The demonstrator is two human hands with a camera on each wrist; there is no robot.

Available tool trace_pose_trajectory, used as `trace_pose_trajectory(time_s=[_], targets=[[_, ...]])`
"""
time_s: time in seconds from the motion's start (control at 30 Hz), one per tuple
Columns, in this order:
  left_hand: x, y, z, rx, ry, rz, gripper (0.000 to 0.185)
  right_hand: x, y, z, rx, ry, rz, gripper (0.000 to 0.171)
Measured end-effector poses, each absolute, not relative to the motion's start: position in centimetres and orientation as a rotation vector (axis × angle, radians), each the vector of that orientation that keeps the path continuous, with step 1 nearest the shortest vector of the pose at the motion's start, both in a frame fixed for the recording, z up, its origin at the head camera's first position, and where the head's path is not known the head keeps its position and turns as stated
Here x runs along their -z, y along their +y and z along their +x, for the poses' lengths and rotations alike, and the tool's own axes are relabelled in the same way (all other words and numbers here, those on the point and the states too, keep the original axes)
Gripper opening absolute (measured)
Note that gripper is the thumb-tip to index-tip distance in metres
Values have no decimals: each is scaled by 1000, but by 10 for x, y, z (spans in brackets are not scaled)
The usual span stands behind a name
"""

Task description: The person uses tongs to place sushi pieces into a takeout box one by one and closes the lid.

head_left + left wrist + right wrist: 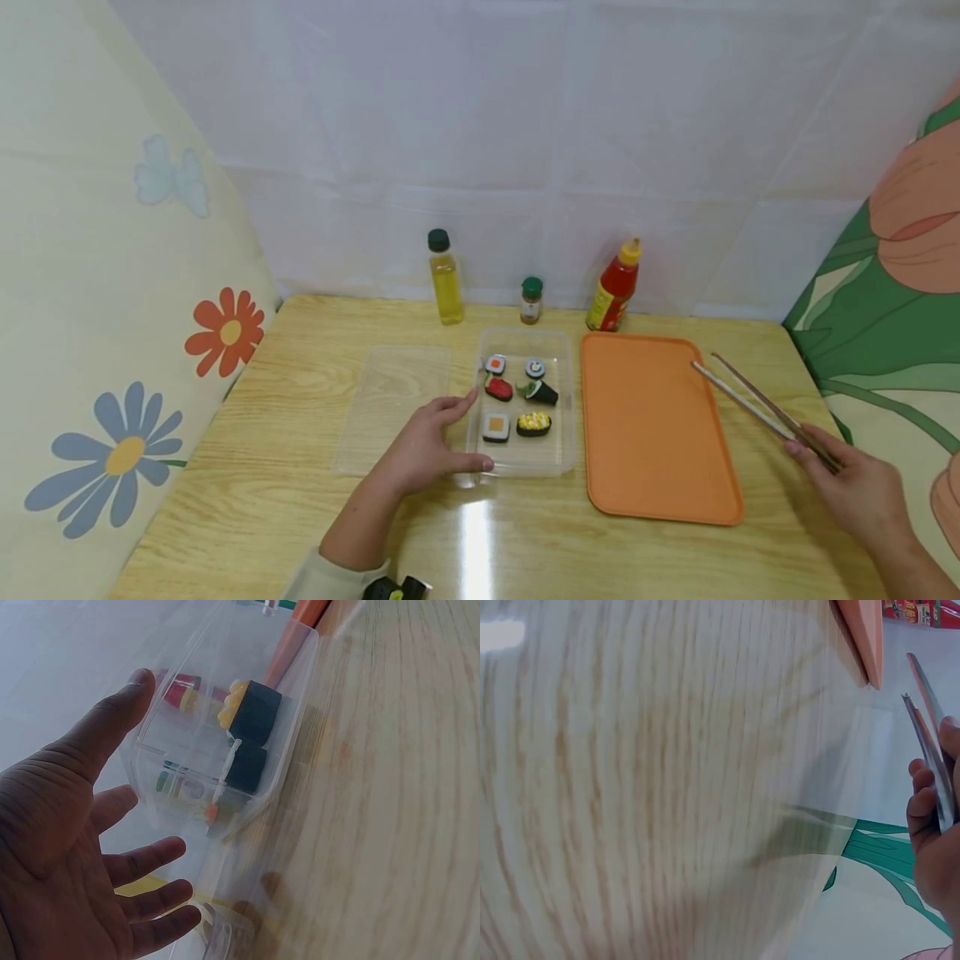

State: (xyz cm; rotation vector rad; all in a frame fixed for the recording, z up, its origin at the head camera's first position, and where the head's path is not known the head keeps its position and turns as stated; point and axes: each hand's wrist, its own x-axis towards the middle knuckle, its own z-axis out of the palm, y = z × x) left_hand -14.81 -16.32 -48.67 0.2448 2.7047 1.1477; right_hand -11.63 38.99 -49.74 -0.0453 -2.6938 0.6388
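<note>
My left hand (422, 450) is beside a clear plastic container (555, 457), fingers spread and thumb near its front left corner. The left wrist view shows the thumb at the container's wall, and the hand (82, 855) curled round nothing. Inside the container lie several toy-like sushi pieces, among them a corn-topped roll (534, 423), a green-and-black cone roll (542, 392), a red-topped piece (498, 387) and a square roll (496, 427). To the right, my right hand (862, 492) holds slim metal tongs (757, 404), their tips apart near the orange tray's (660, 425) right edge.
A transparent flat lid (393, 400) lies left of the container. Along the back stand an oil bottle (447, 287), a small green-capped spice jar (531, 304) and a red sauce bottle (615, 287). A white cloth (487, 125) hangs behind the wooden table (262, 500).
</note>
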Motion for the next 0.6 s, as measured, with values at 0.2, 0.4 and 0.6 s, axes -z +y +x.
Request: trace_pose_trajectory(time_s=[0.2, 0.4, 0.6], targets=[[487, -164, -148, -1149, 2708, 250, 108, 501, 396, -116, -641, -2762, -143, 49], [486, -163, -148, -1146, 2706, 249, 109, 504, 401, -117, -639, -2809, -221, 54], [486, -163, -148, -1142, 2702, 237, 108, 506, 405, -118, -638, -2860, -243, 58]])
